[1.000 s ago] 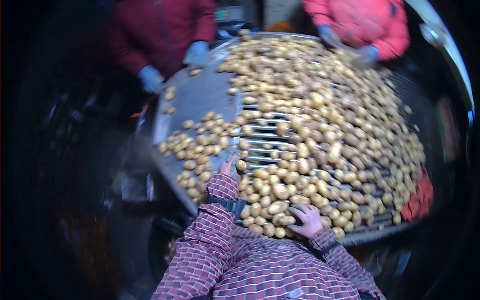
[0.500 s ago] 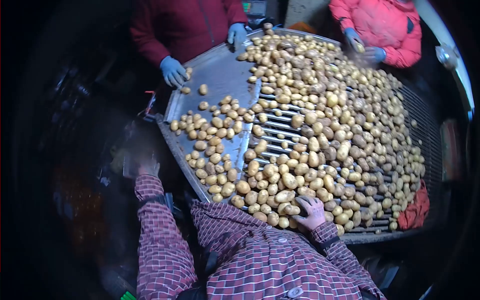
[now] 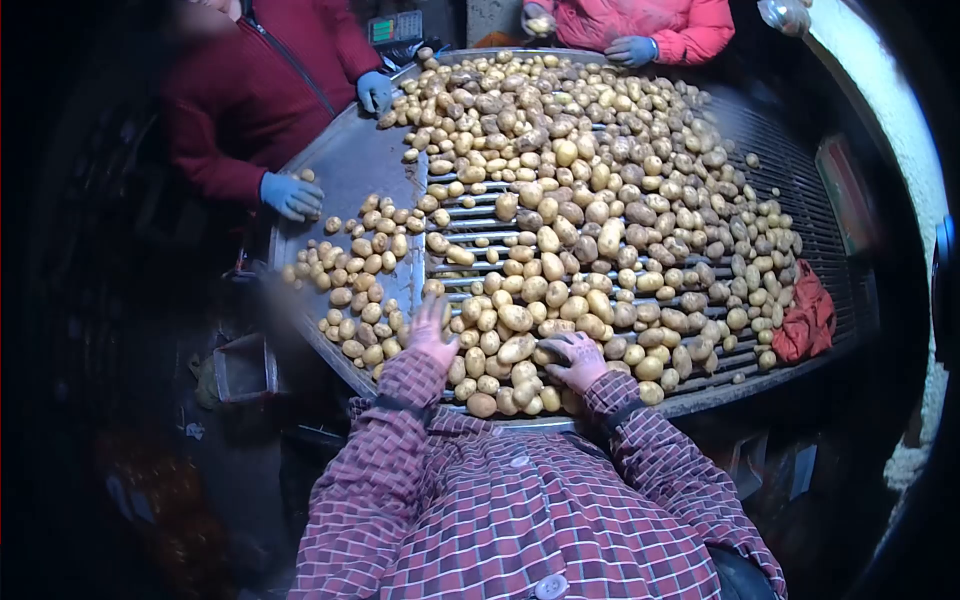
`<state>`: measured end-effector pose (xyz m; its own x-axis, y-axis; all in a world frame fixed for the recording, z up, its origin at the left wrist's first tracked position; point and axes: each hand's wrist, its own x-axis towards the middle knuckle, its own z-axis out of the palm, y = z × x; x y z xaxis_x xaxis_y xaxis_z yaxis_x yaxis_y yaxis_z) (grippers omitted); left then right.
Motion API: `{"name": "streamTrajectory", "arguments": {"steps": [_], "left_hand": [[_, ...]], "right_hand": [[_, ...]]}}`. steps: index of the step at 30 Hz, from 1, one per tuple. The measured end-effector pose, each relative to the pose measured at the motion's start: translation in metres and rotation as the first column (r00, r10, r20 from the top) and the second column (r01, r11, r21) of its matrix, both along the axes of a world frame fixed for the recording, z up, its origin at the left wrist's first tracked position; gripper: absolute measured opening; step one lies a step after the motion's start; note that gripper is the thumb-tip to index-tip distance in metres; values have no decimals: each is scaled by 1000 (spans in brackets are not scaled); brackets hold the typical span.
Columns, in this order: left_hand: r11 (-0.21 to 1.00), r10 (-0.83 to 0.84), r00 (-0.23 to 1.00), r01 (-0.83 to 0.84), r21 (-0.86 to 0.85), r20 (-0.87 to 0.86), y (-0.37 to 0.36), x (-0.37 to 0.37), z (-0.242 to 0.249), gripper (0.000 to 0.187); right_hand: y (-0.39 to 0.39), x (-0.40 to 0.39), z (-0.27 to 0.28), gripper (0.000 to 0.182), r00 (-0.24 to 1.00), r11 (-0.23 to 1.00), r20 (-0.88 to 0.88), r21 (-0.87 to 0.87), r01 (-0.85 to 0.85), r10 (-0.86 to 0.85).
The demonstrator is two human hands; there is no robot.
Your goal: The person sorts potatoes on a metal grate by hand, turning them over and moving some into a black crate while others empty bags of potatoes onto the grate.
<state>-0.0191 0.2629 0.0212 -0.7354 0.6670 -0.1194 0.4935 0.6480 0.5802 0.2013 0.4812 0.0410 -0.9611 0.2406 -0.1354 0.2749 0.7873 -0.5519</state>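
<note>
Many potatoes (image 3: pixel 517 318) lie across a slatted metal grate (image 3: pixel 462 222) and the flat metal sheet at its left. My left hand (image 3: pixel 434 334) rests at the line between sheet and grate, fingers stretched forward and touching potatoes there. On the near part of the heap, my right hand (image 3: pixel 577 360) lies with fingers spread over several potatoes. Neither hand is visibly wrapped round a potato, though the undersides of both are hidden.
Across the table, a person in a dark red jacket has gloved hands (image 3: pixel 292 196) at the sheet's edge. Another in a pink jacket (image 3: pixel 640 25) holds a potato (image 3: pixel 540 24). A red cloth (image 3: pixel 803 315) lies at right. A box (image 3: pixel 245 368) stands low at left.
My left hand has come from low at the left, off the table, onto the potatoes. My right hand stays on the near potatoes. The view has shifted, and the pink-jacketed person's hands have moved apart.
</note>
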Motion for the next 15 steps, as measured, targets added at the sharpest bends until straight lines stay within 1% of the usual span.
{"name": "streamTrajectory", "arguments": {"steps": [1,2,3,4,5,6,7,8,9,11,12,13,14,15], "left_hand": [[998,-20,997,24,54,-72,-18,3,14,70],[999,-1,997,4,38,-73,-36,10,36,56],[999,12,998,-9,48,-65,-54,21,60,35],[998,-57,994,53,-36,-91,-75,32,74,20],[994,-100,981,89,-68,-168,-102,44,71,19],[966,-176,967,132,-222,-187,-126,58,76,24],[908,-101,993,119,-402,65,-129,68,94,31],[904,-100,973,176,-391,207,-140,79,89,40],[911,-103,967,186,-369,232,-144,95,85,49],[821,-126,972,216,-529,201,-117,115,106,56],[799,-126,971,219,-559,201,-102,120,112,54],[777,-120,972,220,-589,204,-94,124,115,52],[751,-163,910,365,-551,381,-93,123,97,53],[785,-231,788,498,-370,570,-90,129,84,50]], "right_hand": [[-1,1,0,49,1000,1000,3,4,6,-6],[-3,0,5,49,1000,1000,10,-14,19,-19],[-4,1,4,50,1000,1000,15,-23,21,-21],[-5,2,4,50,1000,999,17,-27,26,-25],[-7,2,6,50,999,999,19,-32,28,-27],[-8,1,10,51,999,998,34,-58,34,-32],[-8,1,9,51,999,998,26,-50,26,-25],[-8,2,7,51,1000,999,20,-42,25,-24],[-7,1,4,51,1000,999,13,-31,23,-23],[-4,1,3,51,1000,998,20,-55,13,-12],[-4,0,5,51,1000,998,24,-66,8,-6],[-6,-2,10,50,997,1000,73,-27,11,-9],[-10,-6,19,49,993,1000,121,16,8,-10],[-12,-12,24,48,986,998,166,61,0,-10]]}}
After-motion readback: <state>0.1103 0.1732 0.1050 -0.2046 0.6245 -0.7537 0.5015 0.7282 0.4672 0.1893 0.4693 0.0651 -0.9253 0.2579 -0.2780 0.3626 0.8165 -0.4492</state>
